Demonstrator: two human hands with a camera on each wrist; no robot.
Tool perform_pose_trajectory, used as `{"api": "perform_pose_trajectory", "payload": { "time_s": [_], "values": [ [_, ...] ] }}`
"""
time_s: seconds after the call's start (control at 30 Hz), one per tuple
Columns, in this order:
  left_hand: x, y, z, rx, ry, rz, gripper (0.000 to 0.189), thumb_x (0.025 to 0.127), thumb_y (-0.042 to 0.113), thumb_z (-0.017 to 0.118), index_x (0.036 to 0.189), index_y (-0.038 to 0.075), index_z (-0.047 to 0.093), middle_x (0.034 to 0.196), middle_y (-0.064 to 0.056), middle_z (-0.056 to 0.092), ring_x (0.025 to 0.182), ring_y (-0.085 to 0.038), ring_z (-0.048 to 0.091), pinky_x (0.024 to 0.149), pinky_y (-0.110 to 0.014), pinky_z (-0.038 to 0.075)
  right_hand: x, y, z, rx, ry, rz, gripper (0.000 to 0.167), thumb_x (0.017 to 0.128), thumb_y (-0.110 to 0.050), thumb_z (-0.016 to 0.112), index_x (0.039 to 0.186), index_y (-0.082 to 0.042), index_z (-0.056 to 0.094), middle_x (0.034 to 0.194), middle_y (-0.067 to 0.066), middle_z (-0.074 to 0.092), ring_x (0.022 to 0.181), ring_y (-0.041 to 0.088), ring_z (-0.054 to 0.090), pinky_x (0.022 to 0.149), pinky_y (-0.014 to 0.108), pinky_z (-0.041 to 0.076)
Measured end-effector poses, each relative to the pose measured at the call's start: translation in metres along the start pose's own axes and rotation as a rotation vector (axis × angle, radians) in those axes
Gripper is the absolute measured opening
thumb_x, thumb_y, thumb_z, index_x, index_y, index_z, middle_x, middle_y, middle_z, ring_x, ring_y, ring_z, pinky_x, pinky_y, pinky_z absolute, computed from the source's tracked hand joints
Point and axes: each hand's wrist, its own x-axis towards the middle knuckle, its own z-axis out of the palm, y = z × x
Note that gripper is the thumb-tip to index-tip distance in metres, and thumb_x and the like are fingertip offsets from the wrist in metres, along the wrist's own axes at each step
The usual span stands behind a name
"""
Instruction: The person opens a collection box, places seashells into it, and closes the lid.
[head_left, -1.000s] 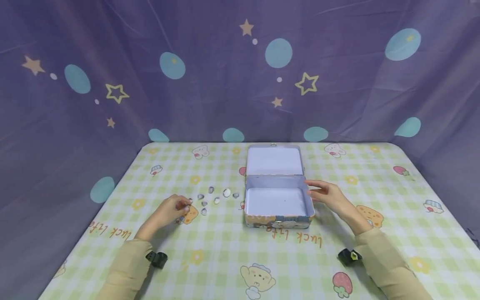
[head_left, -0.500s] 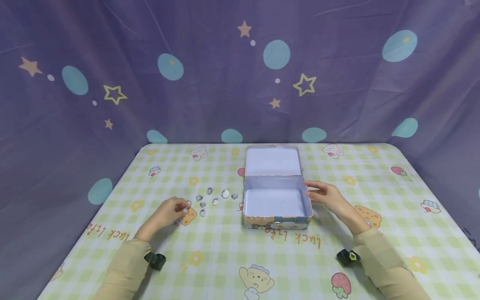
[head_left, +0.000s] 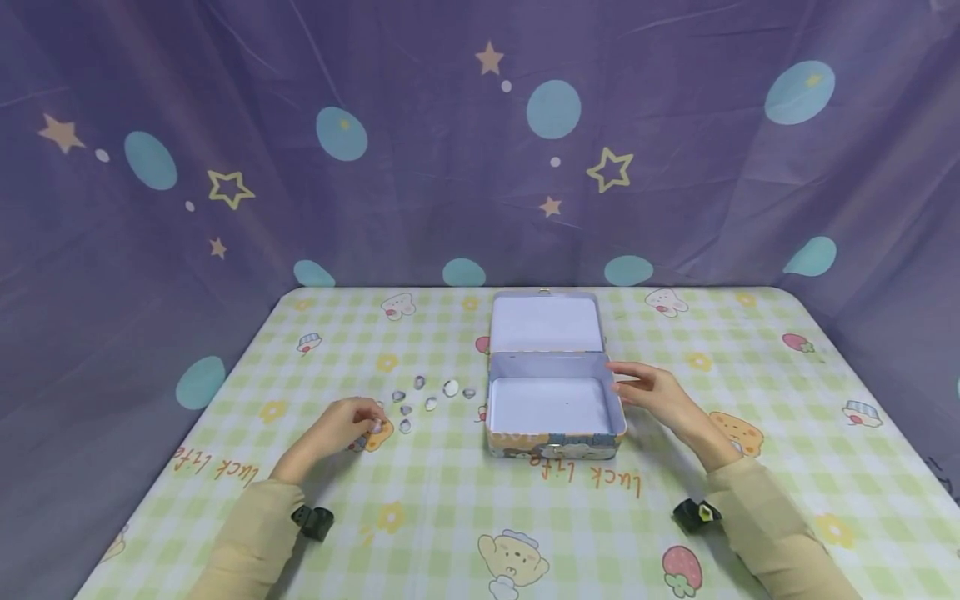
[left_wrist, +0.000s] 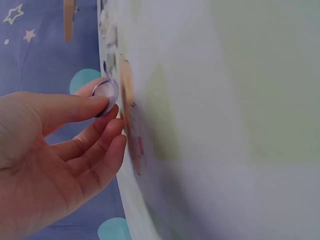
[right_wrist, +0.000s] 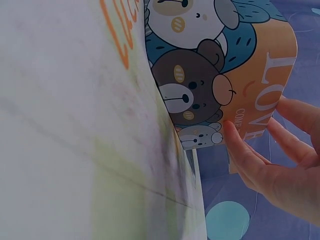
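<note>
Currently pinched: a clear gem (left_wrist: 107,90) in the left hand (head_left: 337,425), beside an open tin box (head_left: 517,443)

Nearest, both beige sleeves (head_left: 255,525) are cut off by the bottom edge of the head view, a black wrist mount (head_left: 315,522) by each one. The left hand's thumb and a finger nip the gem just above the table (head_left: 442,500); part of that finger is hidden behind it. The right hand (head_left: 663,398) has its fingers parted, tips touching the box's right side and covering some of it. One printed face, with bears and the word "LOVE", runs out of the right wrist view. Inside the box, a dark speck shows on the white floor.

Seven loose gems (head_left: 431,403) lie left of the box, between it and the left hand; a pale edge behind the left fingers is too hidden to identify. In the left wrist view, the small things beyond the held gem are blurred. Farther back, the lid (head_left: 546,323) leans open. A purple curtain (head_left: 427,200) rises behind the table.
</note>
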Motion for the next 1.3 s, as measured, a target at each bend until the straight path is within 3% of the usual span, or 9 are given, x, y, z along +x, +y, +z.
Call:
{"api": "perform_pose_trajectory", "payload": {
  "time_s": [0.2, 0.33, 0.57, 0.87, 1.03, 1.3],
  "values": [
    [0.004, 0.008, -0.001, -0.022, 0.005, 0.017, 0.012, 0.085, 0.003, 0.054, 0.091, 0.006, 0.064, 0.083, -0.004, 0.060, 0.059, -0.012, 0.048, 0.052, -0.027, 0.042, 0.000, -0.001, 0.001, -0.001, -0.002, 0.004, 0.050, 0.086, -0.020, 0.057, 0.127, 0.004, 0.042, 0.129, 0.026, 0.041, 0.104, 0.033, 0.052, 0.080, 0.030, 0.047],
    [0.008, 0.019, -0.003, -0.025, 0.008, 0.060, 0.013, 0.085, 0.002, 0.053, 0.092, 0.004, 0.064, 0.087, -0.005, 0.060, 0.065, -0.014, 0.048, 0.055, -0.027, 0.042, 0.000, -0.002, 0.000, -0.002, -0.003, 0.013, 0.051, 0.086, -0.022, 0.058, 0.128, 0.002, 0.043, 0.129, 0.025, 0.042, 0.102, 0.028, 0.054, 0.081, 0.031, 0.047],
    [0.019, 0.039, -0.003, -0.048, 0.013, 0.144, 0.013, 0.086, 0.002, 0.053, 0.092, 0.004, 0.064, 0.090, -0.004, 0.061, 0.075, -0.015, 0.051, 0.064, -0.029, 0.043, -0.001, -0.003, 0.000, 0.005, -0.001, 0.025, 0.052, 0.085, -0.024, 0.059, 0.128, 0.001, 0.043, 0.129, 0.023, 0.042, 0.093, 0.003, 0.056, 0.081, 0.030, 0.047],
    [0.036, 0.071, 0.003, -0.102, 0.000, 0.197, 0.014, 0.087, 0.005, 0.053, 0.095, 0.003, 0.064, 0.088, -0.009, 0.061, 0.075, -0.021, 0.054, 0.062, -0.028, 0.045, -0.002, -0.003, -0.001, 0.001, -0.002, 0.022, 0.051, 0.085, -0.022, 0.059, 0.128, 0.002, 0.043, 0.129, 0.023, 0.042, 0.095, 0.007, 0.057, 0.081, 0.030, 0.047],
    [0.046, 0.088, 0.006, -0.098, 0.011, 0.268, 0.013, 0.086, 0.004, 0.054, 0.094, 0.004, 0.065, 0.086, -0.007, 0.061, 0.074, -0.017, 0.054, 0.064, -0.027, 0.045, -0.001, -0.003, -0.001, 0.008, -0.001, 0.027, 0.052, 0.085, -0.022, 0.059, 0.128, 0.003, 0.043, 0.129, 0.023, 0.042, 0.094, 0.005, 0.056, 0.082, 0.030, 0.047],
    [0.062, 0.110, 0.013, -0.100, 0.004, 0.322, 0.012, 0.085, 0.005, 0.055, 0.092, 0.005, 0.065, 0.085, -0.003, 0.062, 0.075, -0.014, 0.054, 0.068, -0.027, 0.045, -0.001, -0.003, 0.000, 0.020, 0.001, 0.029, 0.051, 0.085, -0.020, 0.059, 0.127, 0.004, 0.043, 0.129, 0.024, 0.042, 0.091, 0.000, 0.056, 0.080, 0.026, 0.047]
  ]
}}
